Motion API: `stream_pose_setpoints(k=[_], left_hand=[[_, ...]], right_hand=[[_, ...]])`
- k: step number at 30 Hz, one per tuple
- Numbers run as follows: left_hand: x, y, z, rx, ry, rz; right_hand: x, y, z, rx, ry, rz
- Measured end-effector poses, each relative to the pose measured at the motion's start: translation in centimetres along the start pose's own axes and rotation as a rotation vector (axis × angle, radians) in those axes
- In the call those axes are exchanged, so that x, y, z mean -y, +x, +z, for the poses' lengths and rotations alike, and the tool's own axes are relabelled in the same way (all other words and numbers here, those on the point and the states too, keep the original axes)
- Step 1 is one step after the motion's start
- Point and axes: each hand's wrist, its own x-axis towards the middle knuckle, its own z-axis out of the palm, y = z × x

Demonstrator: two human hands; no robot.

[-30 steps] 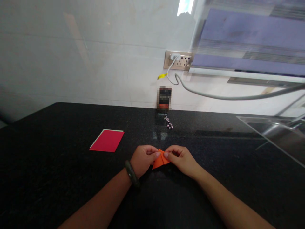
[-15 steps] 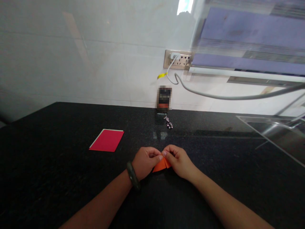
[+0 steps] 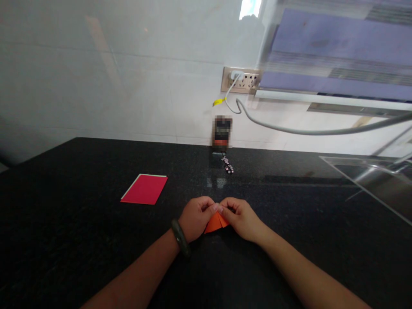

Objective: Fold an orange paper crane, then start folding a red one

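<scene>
While the red paper (image 3: 144,189) lies flat on the counter (image 3: 64,223) at ten o'clock from the orange paper (image 3: 213,224), well apart from both hands, the bangle (image 3: 180,237) sits round the left wrist, between eight and nine o'clock. Next comes the left hand (image 3: 195,221), its thumb and fingers pinching the orange paper near its top. That paper is between the two hands, near the person's side of the counter, its lower part fanning toward six o'clock and split by a dark line into two panels; whether it rests on the counter I cannot tell. A blurred-out dark item (image 3: 222,133) stands against the wall (image 3: 112,94) at twelve o'clock, with a charm (image 3: 228,169) trailing toward the hands. The right hand (image 3: 243,221) pinches the same top, its thumb tip close beside the other. Beyond, near two or three o'clock, is the sink (image 3: 380,184).

The likeliest trouble, I judge, is a skewed crease: if one thumb pressed harder than the other, the panels could slide and their edges stop matching. With both grips crowded on so small a point, pulling apart could tear it; a loosened pinch could let the fold spring open.
</scene>
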Motion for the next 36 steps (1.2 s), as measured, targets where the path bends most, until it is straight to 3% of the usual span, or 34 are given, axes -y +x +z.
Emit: stream_pose_setpoints(k=[6, 12, 18, 21, 25, 31, 36], left_hand=[[-0.2, -0.2, -0.3, -0.064, 0.082, 0.072], [-0.4, 0.2, -1.2, -0.177, 0.068, 0.100], [0.0, 0.5, -1.1, -0.354, 0.004, 0.055], [0.1, 0.4, -0.6, -0.300, -0.035, 0.050], [-0.2, 0.0, 0.0, -0.241, -0.142, 0.016], [-0.8, -0.1, 0.1, -0.227, -0.147, -0.061], [-1.0, -0.1, 0.1, -0.134, -0.237, -0.198]], right_hand=[[0.2, 0.0, -0.2, 0.037, 0.025, 0.014], [0.2, -0.3, -2.0, 0.022, 0.040, 0.079], [0.2, -0.2, -2.5, -0.173, 0.366, 0.281], [0.4, -0.3, -1.0, -0.128, 0.516, 0.296], [0.5, -0.4, 0.6, -0.015, 0.517, 0.304], [-0.1, -0.1, 0.1, -0.143, 0.497, 0.254], [-0.1, -0.1, -0.3, -0.182, 0.383, 0.176]])
